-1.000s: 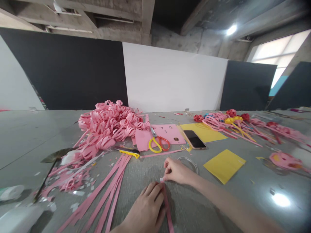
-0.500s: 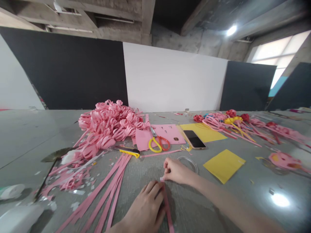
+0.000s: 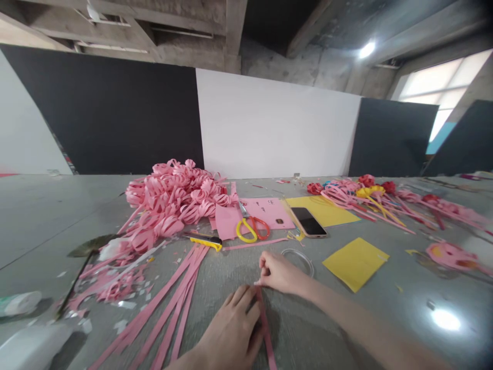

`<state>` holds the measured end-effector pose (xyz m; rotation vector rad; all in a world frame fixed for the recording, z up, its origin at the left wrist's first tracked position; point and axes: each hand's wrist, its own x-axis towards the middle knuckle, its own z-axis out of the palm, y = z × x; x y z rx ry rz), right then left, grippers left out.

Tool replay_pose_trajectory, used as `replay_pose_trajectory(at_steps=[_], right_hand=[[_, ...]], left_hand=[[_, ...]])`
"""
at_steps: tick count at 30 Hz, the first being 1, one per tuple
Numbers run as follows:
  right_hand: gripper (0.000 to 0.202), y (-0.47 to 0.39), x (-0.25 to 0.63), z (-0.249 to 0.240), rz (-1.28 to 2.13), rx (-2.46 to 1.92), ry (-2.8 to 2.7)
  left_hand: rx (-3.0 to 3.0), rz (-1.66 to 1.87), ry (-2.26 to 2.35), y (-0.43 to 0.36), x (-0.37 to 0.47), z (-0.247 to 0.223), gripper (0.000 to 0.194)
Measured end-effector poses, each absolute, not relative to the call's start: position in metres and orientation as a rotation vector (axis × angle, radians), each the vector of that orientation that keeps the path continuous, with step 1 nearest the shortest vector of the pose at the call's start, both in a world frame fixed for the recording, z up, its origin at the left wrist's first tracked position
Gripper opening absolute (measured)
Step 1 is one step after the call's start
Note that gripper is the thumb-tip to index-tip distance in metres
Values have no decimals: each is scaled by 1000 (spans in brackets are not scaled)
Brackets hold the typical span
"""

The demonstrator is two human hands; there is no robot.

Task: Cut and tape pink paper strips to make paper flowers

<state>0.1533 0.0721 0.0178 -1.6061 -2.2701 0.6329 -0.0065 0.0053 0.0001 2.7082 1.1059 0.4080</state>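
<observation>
A narrow pink paper strip (image 3: 267,329) runs toward me from between my hands, with a small whitish bit at its far end. My left hand (image 3: 233,326) lies along the strip's left side, fingers bent and together, holding it near that end. The left thumb is mostly hidden. My right hand (image 3: 279,272) is closed in a pinch at the strip's tip, its other fingers curled in. Behind the right wrist lies a clear ring, perhaps a tape roll (image 3: 304,259). More loose pink strips (image 3: 175,303) lie left of my left hand.
A yellow cutter knife (image 3: 206,241), scissors (image 3: 250,228) and a phone (image 3: 308,222) lie ahead. A heap of pink paper loops (image 3: 173,198) stands at back left. Yellow paper (image 3: 356,263) lies to the right. A white bottle (image 3: 21,303) and scraps are at left.
Both hands stay almost in place at the strip's end. The whitish bit shows less beside my right fingertips. The view has shifted very slightly.
</observation>
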Motion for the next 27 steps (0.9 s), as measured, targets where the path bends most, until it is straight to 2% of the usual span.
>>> replay_pose_trajectory(at_steps=[11,19,23,27], right_hand=[[22,66,149,2,404,-1508,-2296],[18,49,152,-19,249,-1202,-2083],[19,46,153,-16,248,-1105,-2066],[20,46,154,-14,262,-1058,-2075]], left_hand=[[2508,565,1049,11,-9,0,34],[2132,877,1263,25,-14,-7,24],[2119,880,1283,31,-15,-1,27],[2118,830,1233,40,-12,7,20]])
